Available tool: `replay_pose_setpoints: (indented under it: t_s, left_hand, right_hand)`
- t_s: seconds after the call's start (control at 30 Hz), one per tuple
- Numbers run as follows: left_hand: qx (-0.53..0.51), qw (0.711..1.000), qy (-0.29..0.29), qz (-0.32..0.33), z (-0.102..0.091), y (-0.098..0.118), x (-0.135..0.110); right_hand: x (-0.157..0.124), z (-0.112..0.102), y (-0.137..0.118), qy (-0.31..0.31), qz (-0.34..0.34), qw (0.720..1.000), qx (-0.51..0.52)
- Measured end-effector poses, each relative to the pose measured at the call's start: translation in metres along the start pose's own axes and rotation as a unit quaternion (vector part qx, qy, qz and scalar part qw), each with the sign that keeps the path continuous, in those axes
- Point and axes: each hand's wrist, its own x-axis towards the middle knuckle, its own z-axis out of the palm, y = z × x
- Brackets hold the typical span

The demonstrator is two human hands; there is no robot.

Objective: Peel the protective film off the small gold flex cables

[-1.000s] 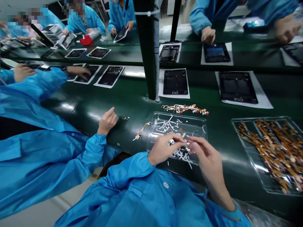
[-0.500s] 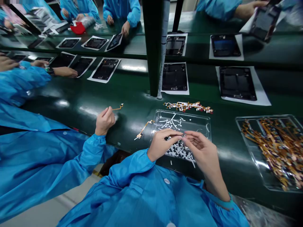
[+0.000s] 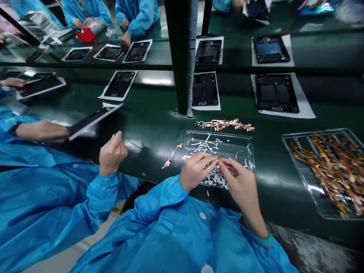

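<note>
Head view, and out on the far left a co-worker's hand (image 3: 58, 132) grips a dark panel (image 3: 92, 120), tilted up off the green bench (image 3: 153, 104). Next along, another co-worker's hand (image 3: 113, 152) is balled into a fist, its contents hidden, and beyond it a second dark panel (image 3: 119, 84) lies on white paper. Moving right: one lone orange strip (image 3: 171, 154) on the bench, its upper end right by the clear tray (image 3: 218, 133). And now the centre of the action! The person's left hand (image 3: 196, 171) is over that tray, thumb and fingers drawn together at the tips. White scraps (image 3: 212, 179) lie scattered in the tray beneath, with a heap of orange and white strips (image 3: 224, 125) just behind its back edge. Tip to tip with the left comes the right hand (image 3: 241, 180), fingers bent in the same way; whether either one grips a small piece, I cannot tell, for the fingertips hide it. Over on the far right, a second clear tray (image 3: 303, 184) holds a big tangle of orange strips (image 3: 335, 167).
</note>
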Motion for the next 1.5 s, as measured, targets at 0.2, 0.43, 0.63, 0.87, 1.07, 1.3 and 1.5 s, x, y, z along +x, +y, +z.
replay_pose_setpoints:
  t_s: [0.2, 0.43, 0.63, 0.87, 1.07, 1.3, 1.5]
  left_hand:
    - [0.012, 0.997, -0.043, -0.066, 0.007, -0.003, 0.006]
    - [-0.05, 0.983, -0.101, -0.143, 0.001, -0.016, 0.014]
    - [-0.227, 0.948, -0.117, -0.19, -0.004, -0.004, 0.033]
    - [-0.054, 0.996, -0.009, -0.067, 0.004, -0.008, 0.03]
    - [0.082, 0.995, -0.049, 0.013, 0.008, -0.005, 0.022]
    - [0.091, 0.992, -0.085, 0.013, 0.009, -0.007, 0.026]
    - [0.045, 0.993, -0.094, -0.051, 0.002, -0.017, 0.029]
  right_hand:
    - [0.002, 0.006, 0.001, 0.014, -0.013, 0.999, -0.046]
    - [0.014, -0.014, 0.013, 0.017, 0.016, 0.999, -0.046]
    - [0.027, -0.026, 0.013, -0.063, 0.034, 0.997, 0.004]
    - [0.032, -0.027, 0.008, -0.029, 0.058, 0.998, 0.013]
    - [0.031, -0.028, 0.002, -0.03, 0.04, 0.999, 0.019]
    - [0.028, -0.026, 0.002, -0.05, 0.012, 0.999, -0.017]
    - [0.029, -0.042, 0.005, -0.066, -0.01, 0.994, -0.085]
